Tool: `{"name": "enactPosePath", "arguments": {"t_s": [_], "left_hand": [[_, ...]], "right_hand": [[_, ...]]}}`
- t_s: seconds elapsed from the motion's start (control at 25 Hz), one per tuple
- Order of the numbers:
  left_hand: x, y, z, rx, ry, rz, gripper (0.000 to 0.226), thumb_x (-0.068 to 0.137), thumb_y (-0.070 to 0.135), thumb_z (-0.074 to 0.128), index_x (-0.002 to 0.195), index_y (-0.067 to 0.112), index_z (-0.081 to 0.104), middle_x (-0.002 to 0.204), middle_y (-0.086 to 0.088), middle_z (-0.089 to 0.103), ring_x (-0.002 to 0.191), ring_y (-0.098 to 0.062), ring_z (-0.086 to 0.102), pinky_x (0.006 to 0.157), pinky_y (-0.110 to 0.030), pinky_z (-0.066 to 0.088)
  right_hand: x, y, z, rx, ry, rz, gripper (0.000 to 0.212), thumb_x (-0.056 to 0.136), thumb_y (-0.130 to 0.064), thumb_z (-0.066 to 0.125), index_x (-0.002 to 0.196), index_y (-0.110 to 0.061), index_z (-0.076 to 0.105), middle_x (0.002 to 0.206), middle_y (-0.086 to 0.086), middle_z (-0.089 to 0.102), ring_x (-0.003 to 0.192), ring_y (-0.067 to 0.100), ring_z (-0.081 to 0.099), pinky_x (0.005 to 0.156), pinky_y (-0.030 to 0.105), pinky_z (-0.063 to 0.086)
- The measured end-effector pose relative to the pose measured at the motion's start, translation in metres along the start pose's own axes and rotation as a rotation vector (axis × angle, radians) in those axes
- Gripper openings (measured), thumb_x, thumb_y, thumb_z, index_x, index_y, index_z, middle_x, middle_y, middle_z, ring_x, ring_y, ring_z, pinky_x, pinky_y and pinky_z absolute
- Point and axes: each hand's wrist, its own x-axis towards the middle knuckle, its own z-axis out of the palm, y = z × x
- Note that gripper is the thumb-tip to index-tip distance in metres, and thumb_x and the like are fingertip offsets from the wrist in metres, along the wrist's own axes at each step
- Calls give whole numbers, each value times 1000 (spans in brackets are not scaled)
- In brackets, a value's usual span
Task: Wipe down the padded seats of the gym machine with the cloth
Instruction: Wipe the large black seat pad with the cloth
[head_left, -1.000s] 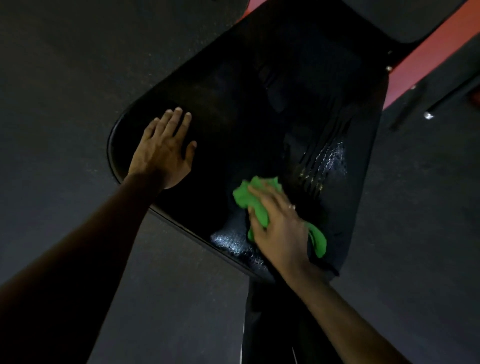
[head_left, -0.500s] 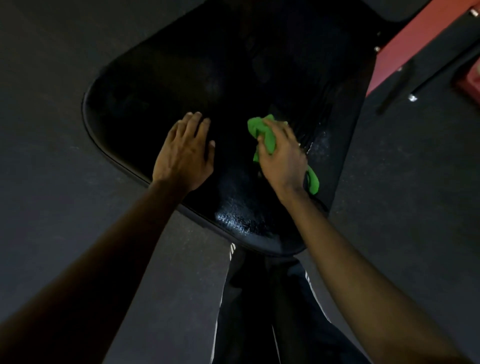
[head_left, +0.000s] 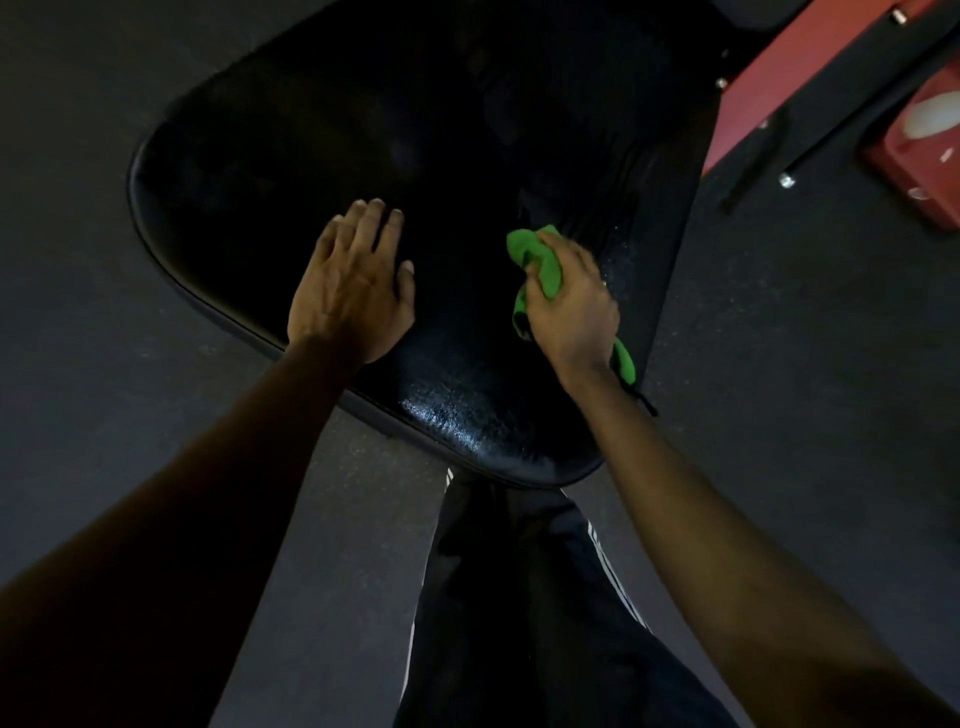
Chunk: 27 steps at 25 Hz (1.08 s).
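Observation:
A wide black padded seat (head_left: 291, 135) fills the upper middle of the head view, its near tip shiny and wet-looking. My right hand (head_left: 571, 306) grips a bunched green cloth (head_left: 540, 262) and presses it on the right part of the seat; a tail of cloth sticks out below the wrist. My left hand (head_left: 353, 291) lies flat on the seat to the left of the cloth, fingers spread a little, holding nothing.
A red frame bar (head_left: 789, 62) of the machine runs at the upper right, with a red block (head_left: 919, 150) and dark rods with bolts beside it. Dark rubber floor (head_left: 104, 364) surrounds the seat. My legs in dark striped trousers (head_left: 519, 597) stand below the seat tip.
My right hand has slid the cloth from the seat's near right edge up toward its middle. My left hand has shifted from the seat's left edge toward its near centre.

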Motion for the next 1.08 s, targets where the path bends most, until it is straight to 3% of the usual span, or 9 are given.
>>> {"name": "enactPosePath", "arguments": {"t_s": [0.08,0.24,0.4,0.52,0.64,0.8,1.08], "left_hand": [[0,0,-1,-5,-6,-16,60,102,34,37,154,4,34,160,-19,35,150,-31,29,125,-45,21],[0,0,-4,-25,-15,-12,61,102,35,37,155,5,32,161,-18,32,151,-31,26,125,-44,19],[1,0,-4,-8,-34,-17,62,103,36,35,157,6,30,163,-16,30,153,-29,23,125,-44,18],[1,0,-2,2,-37,-19,63,102,38,33,157,7,29,163,-16,30,153,-28,23,125,-45,18],[1,0,-3,-6,-36,-21,62,102,37,35,156,6,31,162,-16,31,152,-29,25,124,-45,20],[1,0,-5,-21,-42,-23,62,102,36,35,156,6,31,163,-16,30,152,-29,24,124,-45,19],[0,1,-2,-5,-25,-17,62,103,36,33,157,5,30,163,-16,30,152,-29,24,124,-46,19]], "right_hand": [[-33,-9,-5,-4,-23,-46,42,98,-36,60,140,-38,56,151,-10,51,124,18,60,93,29,53],[-116,5,-12,-5,-73,-231,45,95,-32,67,140,-36,59,149,-10,53,137,17,52,97,31,53],[-23,16,-6,-21,1,-8,45,96,-32,61,141,-39,56,149,-11,52,129,21,58,97,41,53],[39,13,1,-88,79,148,43,96,-35,57,139,-36,56,142,-9,57,119,26,62,89,40,49],[3,3,-4,-75,59,121,41,96,-38,58,137,-36,57,142,-6,57,118,28,62,88,39,50],[-98,19,-24,-15,-10,23,41,98,-38,61,139,-40,57,147,-12,53,131,14,55,96,31,49],[45,36,-12,-128,134,249,45,94,-34,58,139,-34,56,137,-2,59,116,32,62,91,43,49]]}}
